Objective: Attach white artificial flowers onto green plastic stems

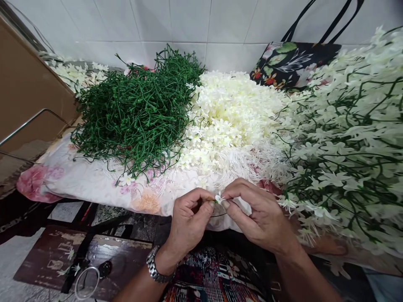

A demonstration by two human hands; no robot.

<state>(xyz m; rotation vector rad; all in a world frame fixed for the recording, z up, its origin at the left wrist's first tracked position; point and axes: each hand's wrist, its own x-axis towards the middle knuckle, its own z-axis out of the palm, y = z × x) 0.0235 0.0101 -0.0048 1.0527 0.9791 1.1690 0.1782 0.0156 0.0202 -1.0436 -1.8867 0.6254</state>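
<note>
My left hand (192, 218) is closed in a pinch on a thin green artificial stem, most of it hidden by the fingers. My right hand (256, 214) pinches a small white artificial flower (218, 198) at the stem's tip, so the two hands nearly meet. A dark curved piece of stem (219, 215) shows below the fingertips. Just beyond the hands lie a heap of loose white petals (233, 113) and a patch of thin white strands (252, 161). Farther left is a tangled pile of green stems (135, 113).
On the right rises a large mass of assembled white flowers (346, 159) on green stems. A floral cloth (94, 188) covers the work surface. Behind stands a black flowered bag (292, 63) against the tiled wall. A cardboard box (34, 71) is at left, a clear plastic cup (87, 283) lower left.
</note>
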